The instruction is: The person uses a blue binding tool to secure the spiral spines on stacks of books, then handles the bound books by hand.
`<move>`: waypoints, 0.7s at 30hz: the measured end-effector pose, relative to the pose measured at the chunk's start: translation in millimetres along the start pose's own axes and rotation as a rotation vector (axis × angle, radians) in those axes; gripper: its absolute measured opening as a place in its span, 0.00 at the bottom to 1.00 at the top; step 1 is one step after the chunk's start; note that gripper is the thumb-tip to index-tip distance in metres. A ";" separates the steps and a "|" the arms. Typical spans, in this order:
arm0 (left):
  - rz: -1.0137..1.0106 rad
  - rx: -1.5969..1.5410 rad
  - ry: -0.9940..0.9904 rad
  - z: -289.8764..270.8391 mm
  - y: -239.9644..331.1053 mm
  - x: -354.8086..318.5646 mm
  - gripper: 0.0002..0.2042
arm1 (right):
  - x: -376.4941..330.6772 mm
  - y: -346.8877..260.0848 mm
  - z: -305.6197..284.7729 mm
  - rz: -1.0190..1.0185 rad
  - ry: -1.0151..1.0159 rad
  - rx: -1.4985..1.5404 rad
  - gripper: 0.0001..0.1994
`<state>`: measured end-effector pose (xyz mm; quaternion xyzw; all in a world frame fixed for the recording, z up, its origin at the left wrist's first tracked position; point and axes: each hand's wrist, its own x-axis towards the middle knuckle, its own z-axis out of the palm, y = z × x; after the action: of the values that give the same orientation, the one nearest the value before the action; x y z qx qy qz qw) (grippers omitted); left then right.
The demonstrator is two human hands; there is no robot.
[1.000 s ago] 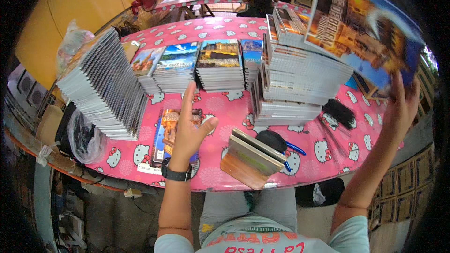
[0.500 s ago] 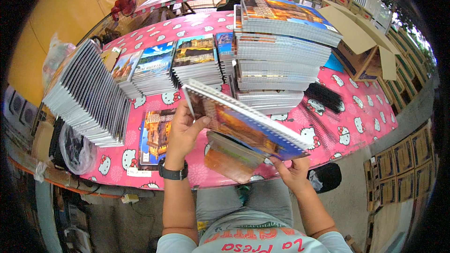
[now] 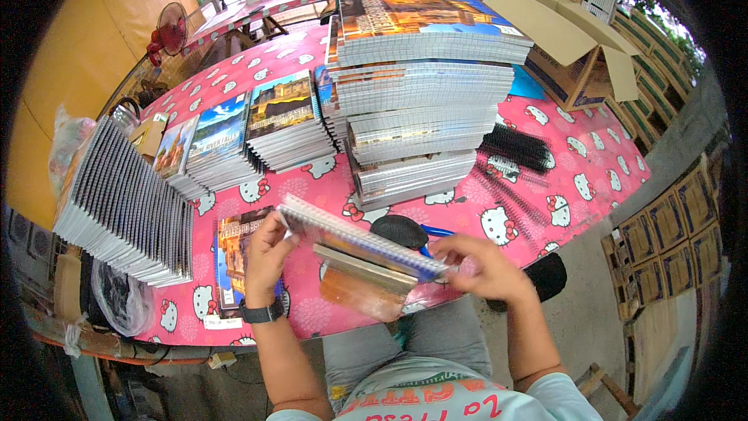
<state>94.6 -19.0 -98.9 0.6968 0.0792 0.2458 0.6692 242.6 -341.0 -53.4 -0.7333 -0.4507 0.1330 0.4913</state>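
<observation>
Yellow wall [image 3: 101,54] flanks the pink-covered table [image 3: 312,316] where both hands [image 3: 267,256] [image 3: 485,265] grip a spiral-bound book [image 3: 358,237]

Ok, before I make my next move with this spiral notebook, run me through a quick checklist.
1. Left hand gripping the spiral notebook's left end: ok.
2. Right hand gripping its right end: cannot tell; it is there, but blur hides the finger contact.
3. Binding fully seated: cannot tell; the spiral edge is blurred.
4. Tall stack standing, apart from both hands: ok.
5. Table clear beneath the notebook: not ok; a wooden block sits there.
6. Loose black coils put away: not ok; they lie beside the stack.
</observation>
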 end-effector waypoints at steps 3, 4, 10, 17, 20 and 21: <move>0.084 -0.234 0.046 14.7 13.8 0.1 0.25 | 6.2 67.9 -51.5 0.092 0.293 -0.239 0.11; 0.105 -0.319 0.084 25.6 17.8 0.4 0.25 | 15.5 95.4 -66.0 0.188 0.388 -0.295 0.10; -0.084 -0.016 0.313 64.2 9.3 4.2 0.20 | 47.4 152.2 -61.3 0.219 0.326 -0.930 0.11; 0.604 0.771 0.461 124.4 42.3 -23.2 0.31 | 50.2 154.4 -115.5 0.248 0.750 -0.049 0.15; 0.448 1.015 0.019 155.5 59.0 -42.2 0.34 | 39.7 35.8 -96.5 0.238 0.527 0.298 0.18; 0.375 1.023 -0.068 164.0 56.1 -40.7 0.33 | 29.9 16.6 -91.5 0.179 0.404 0.258 0.18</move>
<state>120.6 -188.6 -51.4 0.9432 0.0414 0.2681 0.1918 326.5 -374.1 -15.8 -0.7131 -0.2558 0.0831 0.6474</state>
